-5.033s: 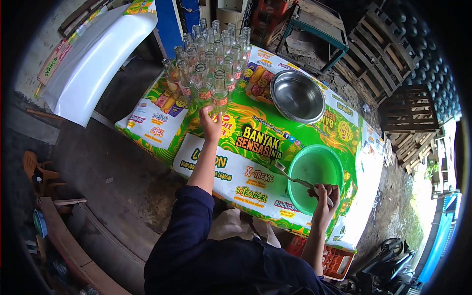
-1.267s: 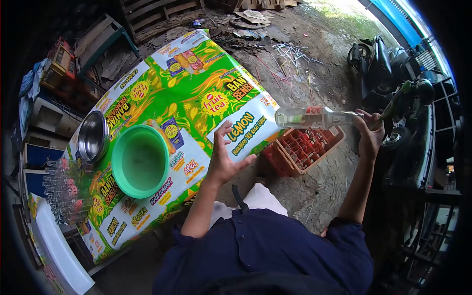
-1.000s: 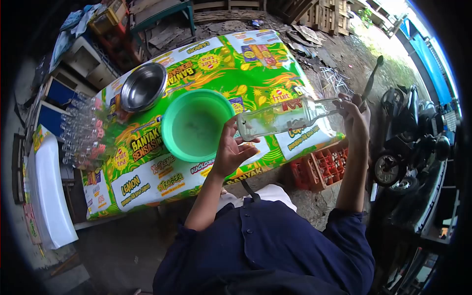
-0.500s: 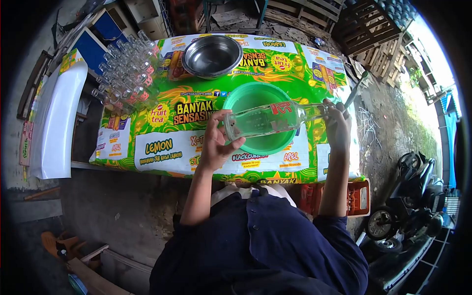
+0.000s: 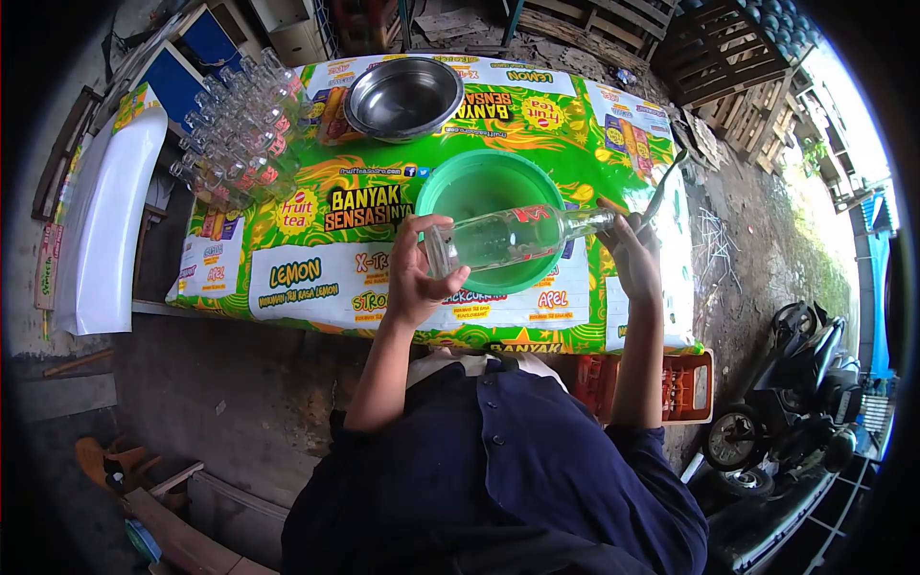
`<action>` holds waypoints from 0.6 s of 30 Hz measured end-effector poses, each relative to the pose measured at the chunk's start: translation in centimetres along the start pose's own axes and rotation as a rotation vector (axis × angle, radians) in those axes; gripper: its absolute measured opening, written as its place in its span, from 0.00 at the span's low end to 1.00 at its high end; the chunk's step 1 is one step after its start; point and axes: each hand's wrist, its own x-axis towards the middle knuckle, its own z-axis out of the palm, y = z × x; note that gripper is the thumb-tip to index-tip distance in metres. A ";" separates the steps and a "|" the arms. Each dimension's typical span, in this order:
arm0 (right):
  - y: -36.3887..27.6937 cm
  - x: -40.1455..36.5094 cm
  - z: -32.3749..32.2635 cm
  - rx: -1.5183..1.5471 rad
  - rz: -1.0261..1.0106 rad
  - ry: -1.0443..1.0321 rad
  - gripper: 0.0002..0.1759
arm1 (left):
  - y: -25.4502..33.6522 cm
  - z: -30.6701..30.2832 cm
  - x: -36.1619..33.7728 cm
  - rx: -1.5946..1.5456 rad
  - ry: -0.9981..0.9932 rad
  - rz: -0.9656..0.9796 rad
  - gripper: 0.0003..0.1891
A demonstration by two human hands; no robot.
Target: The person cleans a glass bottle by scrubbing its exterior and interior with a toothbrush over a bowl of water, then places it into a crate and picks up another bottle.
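Observation:
A clear glass bottle [image 5: 503,240] with red lettering lies almost level over a green plastic basin [image 5: 443,184]. My left hand [image 5: 422,273] is closed around its base, thumb on the near side. At the neck end is my right hand [image 5: 632,251], fingers bent around a long, thin grey-green handle [image 5: 657,196] that slants up and away to the right. The handle's other end is hidden by the fingers and bottle neck; I cannot tell whether it enters the mouth.
A steel bowl [image 5: 402,101] stands behind the basin. Many clear bottles [image 5: 240,134] are grouped at the table's left end. A printed green and white cover [image 5: 316,273] lies over the table. Below its front edge sits a red crate [image 5: 685,383]. Motorcycles [image 5: 776,402] are at the right.
Both hands and the bottle have shifted slightly left in view, along with the whole scene. The bottle has turned a little, its red lettering now nearer the upper side. Both hands keep their hold.

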 end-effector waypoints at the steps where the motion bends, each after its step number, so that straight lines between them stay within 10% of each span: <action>1: 0.4 -0.1 -0.3 -0.092 -0.019 0.068 0.12 | 0.0 0.1 0.0 0.074 0.015 0.052 0.27; 8: 1.6 -2.9 -1.1 -0.459 -0.067 0.372 0.14 | -1.1 -2.4 -0.1 0.512 0.126 0.232 0.26; 13: 4.1 -5.5 -0.7 -0.406 0.054 0.208 0.16 | -2.9 -3.1 -0.4 0.736 0.133 0.262 0.25; 18: 3.7 -7.5 2.3 -1.052 -0.102 0.118 0.11 | -4.4 -2.1 -0.3 0.773 0.108 0.236 0.25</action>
